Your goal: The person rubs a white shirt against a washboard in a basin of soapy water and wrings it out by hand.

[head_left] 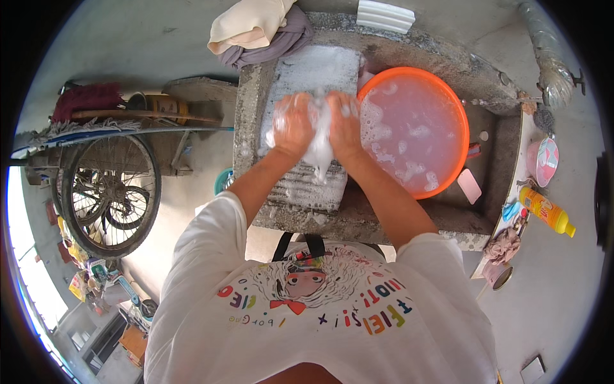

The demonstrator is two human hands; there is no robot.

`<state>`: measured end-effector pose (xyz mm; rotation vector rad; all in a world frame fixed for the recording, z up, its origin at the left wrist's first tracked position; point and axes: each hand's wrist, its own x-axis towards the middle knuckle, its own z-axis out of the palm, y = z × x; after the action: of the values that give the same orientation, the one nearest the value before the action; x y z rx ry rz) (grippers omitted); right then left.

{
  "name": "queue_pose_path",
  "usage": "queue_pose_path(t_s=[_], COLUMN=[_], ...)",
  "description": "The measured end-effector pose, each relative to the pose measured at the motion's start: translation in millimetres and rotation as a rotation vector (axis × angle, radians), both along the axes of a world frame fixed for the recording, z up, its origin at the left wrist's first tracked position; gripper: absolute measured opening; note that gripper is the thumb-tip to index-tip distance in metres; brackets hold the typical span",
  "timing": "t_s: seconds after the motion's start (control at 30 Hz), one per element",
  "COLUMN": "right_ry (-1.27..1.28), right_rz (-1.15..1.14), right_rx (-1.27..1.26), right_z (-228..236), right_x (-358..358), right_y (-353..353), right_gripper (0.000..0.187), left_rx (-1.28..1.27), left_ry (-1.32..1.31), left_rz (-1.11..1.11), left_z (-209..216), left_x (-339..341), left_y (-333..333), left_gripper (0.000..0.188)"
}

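My left hand (294, 123) and my right hand (344, 121) are side by side on a ridged stone washboard (307, 190) covered in white suds. Between them is a soapy white cloth (318, 148), bunched up, with a narrow end hanging toward me. Fingers of both hands curl over the cloth, and foam coats them. Just right of my right hand stands an orange basin (465, 131) of cloudy, sudsy water, set inside the concrete sink (495, 179).
Folded cream cloth (246, 27) and grey cloth (288, 37) lie at the far left corner. A white ridged block (385, 16) rests on the back rim. A pink soap bar (469, 185) lies in the sink. A yellow bottle (547, 211) and a bicycle wheel (112, 195) flank the sink.
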<state>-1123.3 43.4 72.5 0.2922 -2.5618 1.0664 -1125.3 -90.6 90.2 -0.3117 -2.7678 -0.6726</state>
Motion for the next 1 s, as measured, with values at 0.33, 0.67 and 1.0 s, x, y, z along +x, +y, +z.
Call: queue_pose_path(t_s=[0.33,0.67,1.0], right_ry=[0.060,-0.115,-0.103], right_rz=[0.265,0.034,-0.130], right_rx=[-0.044,-0.157,0.084], right_z=[40,-13,-1], right_x=[84,2,-40], right_y=[26,1,-5], right_gripper=[0.026,0.022,0.023], left_rx=[0.150,-0.126,-0.020], left_ry=[-0.032,-0.334,-0.177], left_rz=[-0.291,0.172,0.197], left_z=[35,7,-11], left_x=[98,-2,-35], left_y=[-11,1,0], left_gripper=[0.033,0.023,0.024])
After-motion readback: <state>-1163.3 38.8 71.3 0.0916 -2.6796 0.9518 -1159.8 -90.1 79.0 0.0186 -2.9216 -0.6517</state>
